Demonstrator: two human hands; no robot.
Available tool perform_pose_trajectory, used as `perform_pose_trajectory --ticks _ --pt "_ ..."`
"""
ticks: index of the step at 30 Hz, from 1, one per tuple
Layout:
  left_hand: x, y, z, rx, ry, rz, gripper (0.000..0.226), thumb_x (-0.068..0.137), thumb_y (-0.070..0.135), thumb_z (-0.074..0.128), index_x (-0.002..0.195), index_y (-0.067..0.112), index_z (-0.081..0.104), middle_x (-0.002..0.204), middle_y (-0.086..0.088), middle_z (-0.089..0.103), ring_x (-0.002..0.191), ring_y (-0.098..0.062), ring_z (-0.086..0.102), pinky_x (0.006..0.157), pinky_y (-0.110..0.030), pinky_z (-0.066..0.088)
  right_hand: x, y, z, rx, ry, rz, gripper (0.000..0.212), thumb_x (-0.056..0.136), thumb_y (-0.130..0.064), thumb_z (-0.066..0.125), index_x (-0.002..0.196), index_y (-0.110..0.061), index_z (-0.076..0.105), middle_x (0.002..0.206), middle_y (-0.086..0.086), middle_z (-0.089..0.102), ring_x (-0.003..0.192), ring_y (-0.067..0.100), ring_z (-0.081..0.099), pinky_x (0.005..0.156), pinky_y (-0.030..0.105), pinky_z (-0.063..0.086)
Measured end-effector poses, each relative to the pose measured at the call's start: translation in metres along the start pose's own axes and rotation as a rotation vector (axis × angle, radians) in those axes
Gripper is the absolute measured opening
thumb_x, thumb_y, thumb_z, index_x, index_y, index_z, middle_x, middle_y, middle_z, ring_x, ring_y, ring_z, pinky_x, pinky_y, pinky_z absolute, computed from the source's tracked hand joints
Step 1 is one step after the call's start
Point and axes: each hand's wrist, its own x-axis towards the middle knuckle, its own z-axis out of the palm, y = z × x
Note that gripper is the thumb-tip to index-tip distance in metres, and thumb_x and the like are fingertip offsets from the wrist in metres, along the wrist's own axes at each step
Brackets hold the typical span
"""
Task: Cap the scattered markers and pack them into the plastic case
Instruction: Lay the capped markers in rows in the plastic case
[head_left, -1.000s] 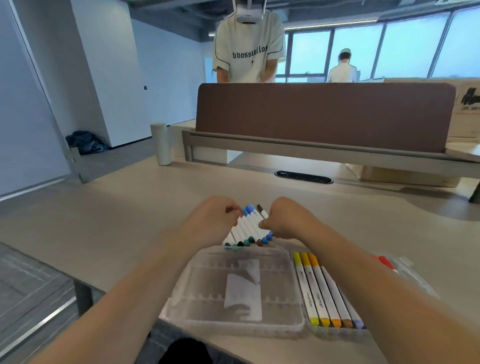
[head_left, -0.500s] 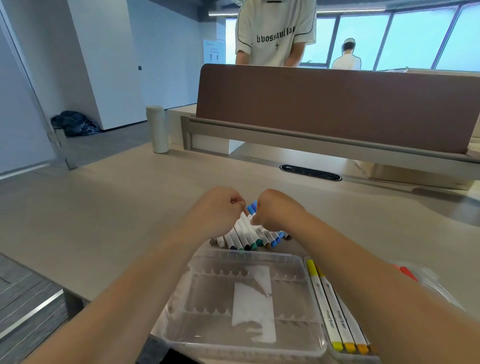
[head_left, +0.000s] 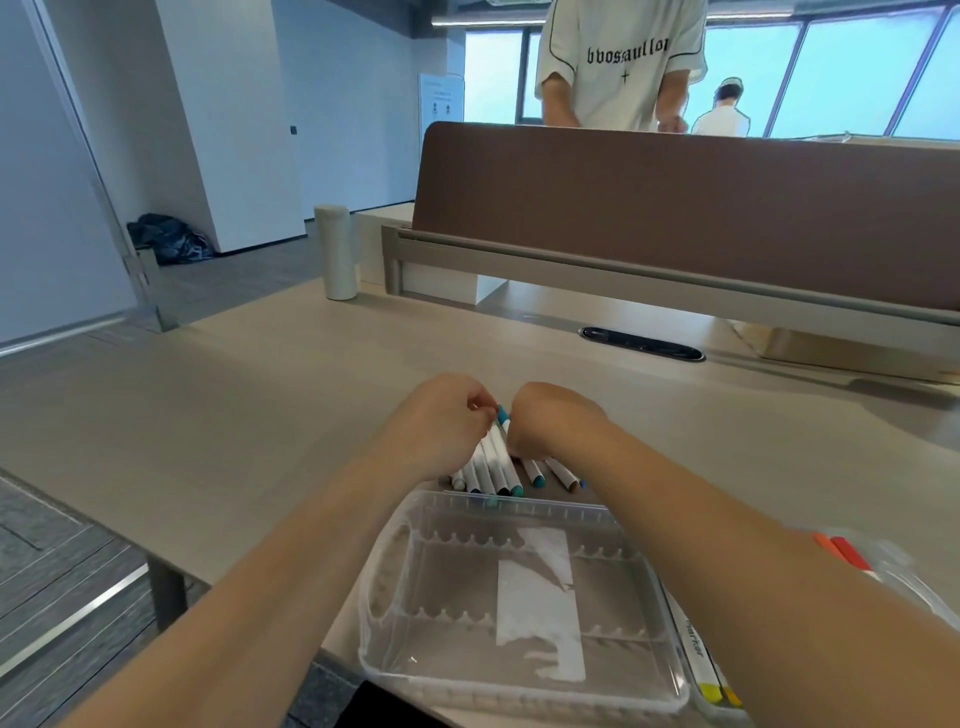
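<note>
Starting with the plastic case (head_left: 379, 582): it lies open on the bench (head_left: 260, 415) at the near edge, between and beneath your forearms. Its clear left half shows rows of scalloped dividers and a white paper slip (head_left: 540, 603) lying flat near the middle. Its right half holds packed markers (head_left: 693, 639) lying side by side, their yellow and orange caps towards you; your right forearm hides most of that row, so their number cannot be told. Beyond that forearm, red and orange markers (head_left: 841, 556) lie beside a clear plastic piece whose form is too blurred to make out. The bundle of markers (head_left: 493, 462) rests on the bench just beyond the case's far rim, white barrels fanned and their dark and teal ends pointing at the case. Your left hand (head_left: 441, 426) has its fingers curled round the bundle's left side, thumb and forefinger pinched at its far end. Your right hand (head_left: 556, 421) has its fingers curled against the bundle's right side, gripping it; the fingertips are hidden behind the knuckles. A teal cap (head_left: 502, 415) shows in the gap between the two hands. Two further loose markers (head_left: 535, 473) lie on the bench just under your right hand, near the bundle.
</note>
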Motion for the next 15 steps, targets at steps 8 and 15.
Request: perform_pose_trajectory --ticks 8,15 --pt "-0.019 0.003 0.0 -0.004 0.006 0.023 0.025 0.097 0.016 0.05 0.111 0.015 0.071 0.099 0.002 0.067 0.084 -0.016 0.06 0.068 -0.026 0.048 -0.017 0.006 -0.012 0.02 -0.014 0.003 0.023 0.089 -0.019 0.061 0.069 -0.012 0.052 0.072 0.004 0.053 0.068 0.021 0.052 0.065 0.03 0.045" --pt "-0.05 0.03 0.026 -0.001 -0.127 0.081 0.037 0.096 0.015 0.054 0.132 0.022 0.059 0.128 0.003 0.062 0.104 -0.014 0.06 0.085 -0.021 0.044 -0.089 0.048 -0.025 0.287 -0.241 0.041 0.028 0.09 -0.019 0.057 0.064 -0.008 0.057 0.055 0.004 0.052 0.043 0.015 0.038 0.045 0.022 0.03"
